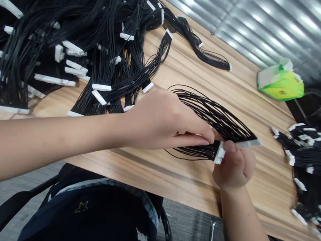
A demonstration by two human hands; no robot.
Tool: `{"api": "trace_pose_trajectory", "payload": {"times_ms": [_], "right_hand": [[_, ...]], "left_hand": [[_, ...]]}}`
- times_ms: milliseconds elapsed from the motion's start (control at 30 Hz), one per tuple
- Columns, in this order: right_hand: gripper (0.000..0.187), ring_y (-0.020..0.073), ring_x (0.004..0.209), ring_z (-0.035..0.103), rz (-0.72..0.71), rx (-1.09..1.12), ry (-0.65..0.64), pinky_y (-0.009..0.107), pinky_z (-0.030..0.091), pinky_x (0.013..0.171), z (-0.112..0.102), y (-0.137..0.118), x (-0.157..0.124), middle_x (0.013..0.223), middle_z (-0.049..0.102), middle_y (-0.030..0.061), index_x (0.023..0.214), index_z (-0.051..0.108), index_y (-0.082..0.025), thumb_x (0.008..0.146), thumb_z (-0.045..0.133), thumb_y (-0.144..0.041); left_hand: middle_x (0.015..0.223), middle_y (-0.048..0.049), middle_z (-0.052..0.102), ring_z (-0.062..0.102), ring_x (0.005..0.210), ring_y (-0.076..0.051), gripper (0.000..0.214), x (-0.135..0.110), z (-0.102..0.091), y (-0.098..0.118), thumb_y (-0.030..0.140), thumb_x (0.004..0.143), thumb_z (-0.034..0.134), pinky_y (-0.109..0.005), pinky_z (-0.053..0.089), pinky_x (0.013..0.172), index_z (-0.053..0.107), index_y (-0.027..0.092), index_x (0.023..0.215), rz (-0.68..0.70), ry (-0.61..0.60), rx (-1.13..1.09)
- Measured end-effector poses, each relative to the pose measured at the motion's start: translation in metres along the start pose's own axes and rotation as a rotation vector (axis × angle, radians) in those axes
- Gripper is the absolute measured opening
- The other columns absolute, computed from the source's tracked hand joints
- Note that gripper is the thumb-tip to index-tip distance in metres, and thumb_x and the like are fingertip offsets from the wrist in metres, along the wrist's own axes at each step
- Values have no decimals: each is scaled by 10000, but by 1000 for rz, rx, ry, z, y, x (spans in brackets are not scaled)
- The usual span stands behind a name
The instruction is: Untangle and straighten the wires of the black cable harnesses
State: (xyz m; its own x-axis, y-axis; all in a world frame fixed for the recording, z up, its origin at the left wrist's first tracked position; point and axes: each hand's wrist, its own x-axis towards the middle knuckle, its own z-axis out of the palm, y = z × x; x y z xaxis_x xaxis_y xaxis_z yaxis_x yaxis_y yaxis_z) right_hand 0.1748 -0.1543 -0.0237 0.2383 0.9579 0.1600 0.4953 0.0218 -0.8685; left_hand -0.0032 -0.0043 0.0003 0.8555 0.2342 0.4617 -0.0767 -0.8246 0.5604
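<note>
A black wire harness [218, 111] with white connectors on its ends is held up over the table between my two hands. My left hand [168, 116] reaches in from the left and pinches the black wires just behind the small white connector [219, 153]. From below, my right hand [234, 162] has its fingers closed at the connectors, its thumb beside the small one. A longer white connector [249, 142] sticks out past my right fingers, with the looped wires fanning down into it. Part of the right fingers is hidden behind the harness.
A big heap of black harnesses [84, 22] covers the upper left of the wooden table [193, 177]. Another pile [318, 159] lies at the right edge. A green and white tissue pack [280, 82] stands near the corrugated metal surface [266, 13].
</note>
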Motion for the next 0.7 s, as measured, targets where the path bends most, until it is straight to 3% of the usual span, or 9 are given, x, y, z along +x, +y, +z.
{"api": "trace_pose_trajectory", "payload": {"times_ms": [100,233,367,467,600,700], "right_hand": [[356,264,864,573,-116,-56,124,419,463,778,2,4,-1,842,639,72,840,689,-263,987,455,-487],[302,250,903,585,-127,-16,191,391,467,812,5,9,-3,878,650,54,895,715,-269,989,477,-429],[309,280,964,603,-148,-72,163,421,475,850,5,12,-4,885,670,73,958,733,-275,995,461,-415],[316,314,1053,608,-165,-106,97,449,480,878,4,11,-4,955,690,99,1021,735,-267,994,457,-413],[296,238,850,656,-234,-113,11,369,489,735,3,7,-3,930,713,64,1070,718,-279,1016,433,-337],[281,194,681,628,-211,-120,-42,339,456,645,3,5,-3,774,686,25,1014,720,-276,1019,445,-327]], "left_hand": [[1069,96,787,733,928,-103,215,1,-1,2,359,985,555,-258,418,693,769,345,994,-22,-10,26],[1053,101,787,730,934,-113,199,0,2,4,334,973,577,-261,446,705,775,331,989,-41,17,18],[996,68,781,701,891,-101,147,3,3,5,292,942,622,-244,455,712,768,276,944,-152,-26,-157],[853,28,733,634,733,-71,103,7,1,5,254,890,659,-209,448,649,746,205,865,-274,-126,-328],[745,24,646,544,626,-63,72,10,-2,6,227,832,667,-190,416,561,712,172,825,-387,-266,-467],[710,35,595,490,622,-67,116,9,0,8,246,838,630,-219,358,563,623,174,748,-336,-293,-388]]}}
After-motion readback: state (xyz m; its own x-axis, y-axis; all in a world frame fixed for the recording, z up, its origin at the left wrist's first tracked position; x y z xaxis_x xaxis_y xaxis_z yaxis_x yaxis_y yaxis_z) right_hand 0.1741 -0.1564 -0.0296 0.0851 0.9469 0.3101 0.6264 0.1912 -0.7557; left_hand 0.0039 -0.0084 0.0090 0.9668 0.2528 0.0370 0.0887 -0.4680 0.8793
